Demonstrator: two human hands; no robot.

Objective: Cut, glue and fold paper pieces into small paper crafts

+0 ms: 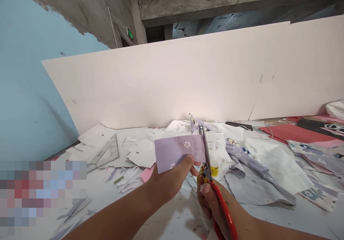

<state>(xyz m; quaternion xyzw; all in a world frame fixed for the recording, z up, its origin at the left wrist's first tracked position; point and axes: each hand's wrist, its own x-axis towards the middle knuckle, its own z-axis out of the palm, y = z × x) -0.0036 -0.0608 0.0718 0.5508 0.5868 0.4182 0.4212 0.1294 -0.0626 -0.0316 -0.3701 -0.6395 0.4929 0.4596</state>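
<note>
My left hand (pixel 174 173) grips a lavender piece of fabric (pixel 172 150) with white flower prints, thumb on top and fingers beneath. In my right hand (pixel 212 200) is a pair of scissors (pixel 224 209) with red handles, its blades pointing away from me. The blades stand along the right edge of the fabric; I cannot tell whether they touch it. A small yellow item (pixel 199 179) shows by the fingers of my right hand, partly hidden. Behind the scissors sits a white object with a yellow band (pixel 214 171).
Lavender fabric (pixel 258 186) and white cloth (pixel 276 163) lie in a heap at the right. Red sheets (pixel 301 132) are farther back. A clear set square (pixel 115 148) rests among paper scraps on the left. A white board (pixel 172 86) stands upright behind the table.
</note>
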